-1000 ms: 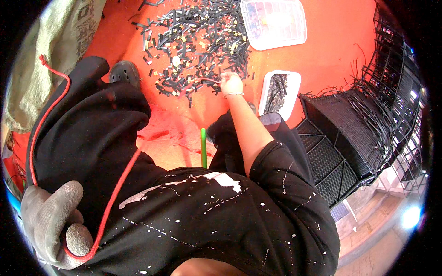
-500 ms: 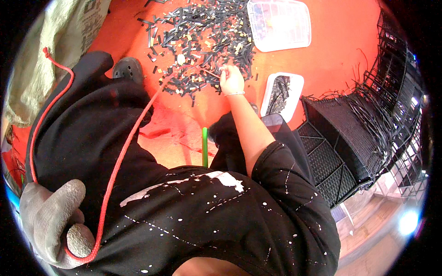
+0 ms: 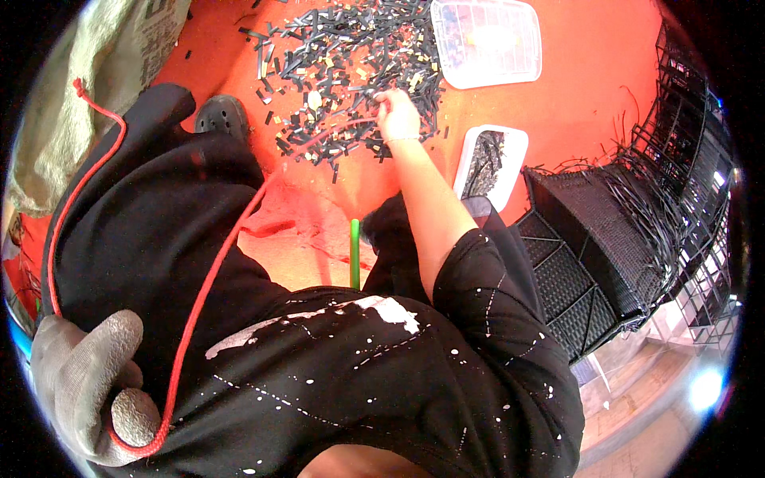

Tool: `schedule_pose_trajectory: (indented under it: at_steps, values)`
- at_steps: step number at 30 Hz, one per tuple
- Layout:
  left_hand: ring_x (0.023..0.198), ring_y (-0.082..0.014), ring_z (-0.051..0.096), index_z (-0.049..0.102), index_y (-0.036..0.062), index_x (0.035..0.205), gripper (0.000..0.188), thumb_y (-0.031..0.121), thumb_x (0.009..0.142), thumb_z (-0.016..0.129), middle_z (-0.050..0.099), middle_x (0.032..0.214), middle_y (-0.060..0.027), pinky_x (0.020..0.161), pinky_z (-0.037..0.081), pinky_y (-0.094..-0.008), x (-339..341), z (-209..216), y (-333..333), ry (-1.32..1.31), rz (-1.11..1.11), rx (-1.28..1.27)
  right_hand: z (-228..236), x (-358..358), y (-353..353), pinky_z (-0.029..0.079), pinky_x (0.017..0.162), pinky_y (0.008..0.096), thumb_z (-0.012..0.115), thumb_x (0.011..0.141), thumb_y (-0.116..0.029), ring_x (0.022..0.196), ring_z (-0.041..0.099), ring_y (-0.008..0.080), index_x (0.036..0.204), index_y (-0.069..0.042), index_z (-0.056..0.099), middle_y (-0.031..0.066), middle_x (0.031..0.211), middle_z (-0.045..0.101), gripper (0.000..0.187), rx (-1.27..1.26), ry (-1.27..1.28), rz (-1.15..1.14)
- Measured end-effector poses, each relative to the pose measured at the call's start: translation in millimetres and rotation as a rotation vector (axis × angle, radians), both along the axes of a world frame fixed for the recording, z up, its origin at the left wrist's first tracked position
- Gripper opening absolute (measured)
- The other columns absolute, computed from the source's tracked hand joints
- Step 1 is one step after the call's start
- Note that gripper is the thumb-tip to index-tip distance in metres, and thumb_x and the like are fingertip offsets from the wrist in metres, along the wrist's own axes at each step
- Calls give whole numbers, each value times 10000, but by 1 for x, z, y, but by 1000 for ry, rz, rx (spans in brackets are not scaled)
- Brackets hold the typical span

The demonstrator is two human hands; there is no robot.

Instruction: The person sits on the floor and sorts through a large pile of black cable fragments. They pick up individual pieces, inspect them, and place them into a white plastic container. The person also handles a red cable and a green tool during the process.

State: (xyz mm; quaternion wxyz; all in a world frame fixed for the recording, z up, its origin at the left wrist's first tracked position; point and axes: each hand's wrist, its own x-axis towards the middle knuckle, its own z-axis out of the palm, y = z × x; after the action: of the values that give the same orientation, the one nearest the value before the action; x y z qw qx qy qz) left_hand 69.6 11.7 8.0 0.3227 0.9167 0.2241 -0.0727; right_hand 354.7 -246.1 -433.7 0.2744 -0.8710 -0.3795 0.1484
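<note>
My left hand (image 3: 84,386), in a grey coated work glove, is closed around a red braided cord (image 3: 196,312) at the lower left. One length of the cord runs up along my black trouser leg to a knotted end at the upper left. The other length stretches from the glove across my lap toward my right hand (image 3: 398,115). That bare hand, with a thin bracelet at the wrist, is closed on the cord above a scatter of short black strips (image 3: 319,64). Its fingertips are partly hidden.
A clear lidded plastic box (image 3: 488,44) and a white tray (image 3: 510,163) with dark bits lie on the red floor. Black woven baskets (image 3: 594,231) with loose strands stand at right. A pale sack (image 3: 80,103) is at upper left; a green tube (image 3: 355,255) stands between my legs.
My right hand has shifted slightly up and left, and the cord near it lies a little differently. My left hand keeps its hold, barely moved.
</note>
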Motion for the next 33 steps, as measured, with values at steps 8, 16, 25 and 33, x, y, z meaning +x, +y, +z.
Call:
schedule_pose_trajectory:
  at_steps: [8, 16, 25, 33]
  values:
    - [489, -149, 380, 619, -27, 990, 485, 432, 857, 535, 405, 560, -19, 476, 253, -304, 0, -2, 0, 14, -29, 69, 5, -18, -38, 493, 742, 385, 601, 743, -65, 833, 604, 309, 856, -100, 610, 121, 863, 605, 119, -251, 184, 237]
    - [484, -155, 390, 615, -38, 984, 494, 430, 849, 536, 433, 556, -32, 473, 255, -311, -3, -5, 0, -29, -2, 59, -12, 30, -10, 492, 729, 397, 615, 744, -94, 784, 605, 317, 816, -111, 622, 128, 841, 599, 75, -91, -27, 68]
    - [496, -170, 401, 612, -50, 991, 472, 393, 844, 545, 441, 551, -35, 485, 267, -321, 0, -1, 6, 16, -49, 17, -13, 47, 16, 508, 725, 322, 660, 725, -113, 742, 647, 212, 805, -95, 657, 89, 785, 667, 81, -256, 269, -229]
    - [525, -177, 415, 614, -42, 1016, 471, 388, 832, 554, 464, 574, -50, 513, 291, -326, 1, 2, 7, 81, -33, -6, -18, 18, -16, 500, 717, 284, 680, 761, -105, 718, 633, 148, 869, -98, 685, 58, 782, 676, 108, -251, 335, -252]
